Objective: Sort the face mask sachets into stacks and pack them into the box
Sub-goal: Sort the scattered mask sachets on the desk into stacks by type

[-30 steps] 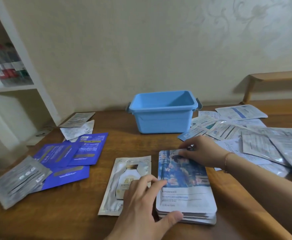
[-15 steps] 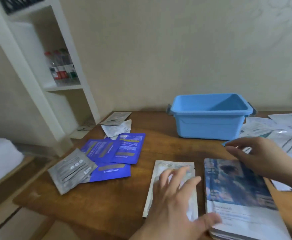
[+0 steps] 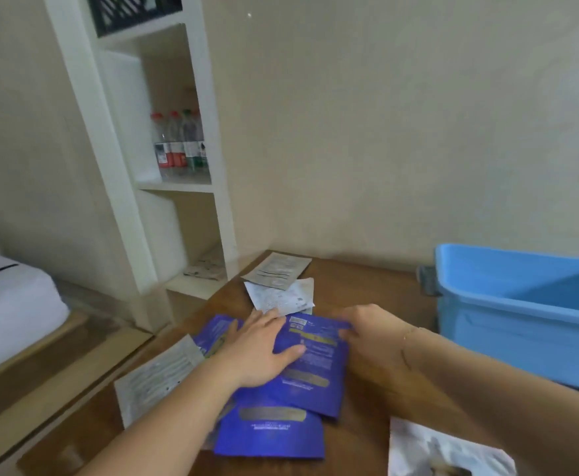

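Observation:
Several dark blue sachets (image 3: 310, 376) lie overlapping on the wooden table (image 3: 367, 290). My left hand (image 3: 260, 348) rests flat on them with its fingers spread. At the top sachet's right edge, my right hand (image 3: 370, 333) pinches it with the thumb on top. A silver sachet (image 3: 157, 376) lies partly under the blue ones at the left. Behind them are a white sachet (image 3: 281, 297) and a grey sachet (image 3: 276, 271). The light blue plastic box (image 3: 521, 314) stands open at the right. A pale sachet (image 3: 446, 451) shows at the bottom right corner.
The table's left edge runs diagonally close to the silver sachet. A white shelf unit (image 3: 178, 187) with several bottles (image 3: 180, 142) stands just beyond the table's far left corner. A white bed edge (image 3: 10, 304) is at the far left. The wall is right behind the table.
The view swung left. Both hands left the picture-print stack and the cream sachet and moved over to the blue sachets, where the left lies on them and the right holds one edge.

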### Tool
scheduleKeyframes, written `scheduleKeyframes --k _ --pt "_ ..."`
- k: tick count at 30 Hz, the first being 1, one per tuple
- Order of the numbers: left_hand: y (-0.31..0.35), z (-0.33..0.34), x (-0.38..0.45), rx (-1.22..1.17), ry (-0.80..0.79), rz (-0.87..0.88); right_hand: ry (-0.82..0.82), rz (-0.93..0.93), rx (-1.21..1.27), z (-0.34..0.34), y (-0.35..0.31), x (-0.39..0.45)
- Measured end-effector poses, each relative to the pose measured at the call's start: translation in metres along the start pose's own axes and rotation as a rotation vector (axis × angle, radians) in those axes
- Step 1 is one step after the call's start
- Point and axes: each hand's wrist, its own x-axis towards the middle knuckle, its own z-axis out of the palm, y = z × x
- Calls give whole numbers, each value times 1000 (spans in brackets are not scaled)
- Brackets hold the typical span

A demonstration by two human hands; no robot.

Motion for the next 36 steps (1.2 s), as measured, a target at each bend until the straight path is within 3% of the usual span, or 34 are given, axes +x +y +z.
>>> scheduleKeyframes --k 7,17,26,36 --pt "-11 15 12 15 -23 10 -43 43 186 26 -6 81" --pt "-12 15 15 27 -2 12 10 89 265 27 11 79" --pt "-4 13 6 142 109 -95 -27 6 54 41 14 78" --pt "-4 11 5 176 87 -224 -54 97 -275 17 26 23"
